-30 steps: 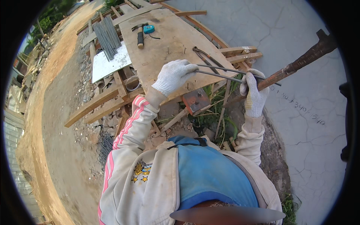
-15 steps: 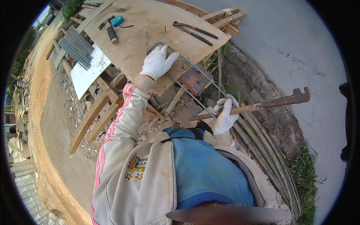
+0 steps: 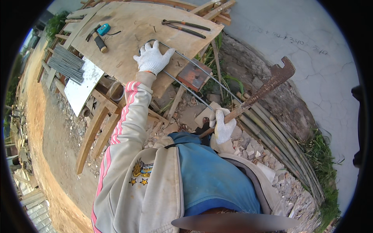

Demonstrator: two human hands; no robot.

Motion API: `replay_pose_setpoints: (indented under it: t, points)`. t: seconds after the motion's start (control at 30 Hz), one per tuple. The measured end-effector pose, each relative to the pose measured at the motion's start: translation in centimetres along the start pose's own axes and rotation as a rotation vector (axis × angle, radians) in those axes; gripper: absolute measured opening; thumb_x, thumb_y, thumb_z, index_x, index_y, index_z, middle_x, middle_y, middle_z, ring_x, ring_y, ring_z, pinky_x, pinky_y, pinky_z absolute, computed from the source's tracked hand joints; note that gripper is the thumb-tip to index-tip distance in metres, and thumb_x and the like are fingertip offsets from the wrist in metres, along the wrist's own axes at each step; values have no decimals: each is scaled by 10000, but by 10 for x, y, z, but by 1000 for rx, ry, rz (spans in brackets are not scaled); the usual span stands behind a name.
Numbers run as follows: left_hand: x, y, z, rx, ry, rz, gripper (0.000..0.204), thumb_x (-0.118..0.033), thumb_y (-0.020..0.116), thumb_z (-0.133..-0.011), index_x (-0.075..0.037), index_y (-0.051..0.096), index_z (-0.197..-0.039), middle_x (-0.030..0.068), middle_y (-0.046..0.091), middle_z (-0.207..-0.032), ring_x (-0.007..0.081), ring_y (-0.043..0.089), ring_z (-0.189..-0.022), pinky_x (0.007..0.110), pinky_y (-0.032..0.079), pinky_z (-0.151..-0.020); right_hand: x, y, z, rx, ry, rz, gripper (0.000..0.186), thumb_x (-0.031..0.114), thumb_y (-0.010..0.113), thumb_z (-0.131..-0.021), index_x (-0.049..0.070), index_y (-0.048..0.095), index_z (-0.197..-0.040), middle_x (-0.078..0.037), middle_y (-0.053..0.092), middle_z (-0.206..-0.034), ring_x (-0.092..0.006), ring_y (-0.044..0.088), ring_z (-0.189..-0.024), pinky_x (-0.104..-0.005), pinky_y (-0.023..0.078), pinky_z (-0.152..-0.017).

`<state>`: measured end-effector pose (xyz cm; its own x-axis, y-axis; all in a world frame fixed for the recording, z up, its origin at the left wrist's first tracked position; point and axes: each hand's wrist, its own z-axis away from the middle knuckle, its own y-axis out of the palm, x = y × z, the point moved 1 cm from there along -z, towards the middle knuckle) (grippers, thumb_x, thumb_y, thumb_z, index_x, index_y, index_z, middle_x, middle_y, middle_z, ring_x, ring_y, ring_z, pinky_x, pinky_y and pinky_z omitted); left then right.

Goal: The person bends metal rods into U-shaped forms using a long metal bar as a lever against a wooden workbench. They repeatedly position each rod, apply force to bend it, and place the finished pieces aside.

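Note:
My left hand [image 3: 152,58], in a white knit glove, lies with fingers spread over the closed end of a bent steel rod [image 3: 226,88] on the plywood board. The rod's two long legs run off the board toward my right side. My gloved right hand [image 3: 223,127] is wrapped round the shaft of a rusty bending bar [image 3: 268,83]. Its hooked, notched head points up and to the right, and its lower end is close to my jacket. Whether the right hand also touches the rod's end is unclear.
On the plywood board [image 3: 120,58] lie a hammer [image 3: 101,43], a teal tape measure [image 3: 103,29] and pincers [image 3: 186,28]. Cut steel rods [image 3: 66,62] are stacked at left. A reddish metal block [image 3: 195,75] sits by the board's edge. Long poles [image 3: 276,143] and rubble lie at right.
The bending bar's head has swung upward and left, while my right hand has come closer to my body. My left fingers have spread out over the rod. The whole view has shifted slightly.

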<state>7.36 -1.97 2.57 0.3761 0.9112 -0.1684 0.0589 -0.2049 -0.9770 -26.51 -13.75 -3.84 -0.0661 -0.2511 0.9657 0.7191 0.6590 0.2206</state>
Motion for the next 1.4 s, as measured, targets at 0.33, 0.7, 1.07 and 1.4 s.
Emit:
replay_pose_setpoints:
  t: [0.33, 0.7, 1.07, 1.4]
  points:
    - [29, 8, -24, -80, 123, -24, 886, -776, 577, -873, -158, 548, -1508, 167, 493, -1560, 396, 406, -1468, 628, 274, -1162, 7, -37, 16, -156, -186, 146, 163, 129, 607, -1053, -20, 672, -1067, -83, 666, -796, -127, 599, -633, -278, 479, -577]
    - [19, 15, -17, -58, 146, -73, 945, -773, 570, -885, -45, 542, -1488, 191, 472, -1573, 387, 383, -1488, 606, 268, -1187, 24, -51, 2, -259, -136, 328, 171, 142, 611, -1052, -18, 672, -1052, -55, 646, -765, -112, 575, -592, -272, 448, -549]
    - [26, 9, -51, -8, 238, -32, 1089, -825, 568, -852, 49, 487, -1497, 226, 419, -1604, 393, 351, -1507, 521, 240, -1233, 30, -36, -9, -252, -175, 343, 184, 160, 619, -1052, -19, 661, -1046, -58, 633, -747, -116, 566, -572, -268, 443, -532]
    - [22, 16, -48, -31, 316, 11, 1066, -795, 578, -870, 82, 486, -1469, 251, 426, -1591, 393, 346, -1513, 519, 261, -1227, 34, -26, -17, -245, -183, 336, 145, 122, 618, -1040, -11, 675, -1051, -51, 648, -755, -100, 576, -572, -256, 448, -536]
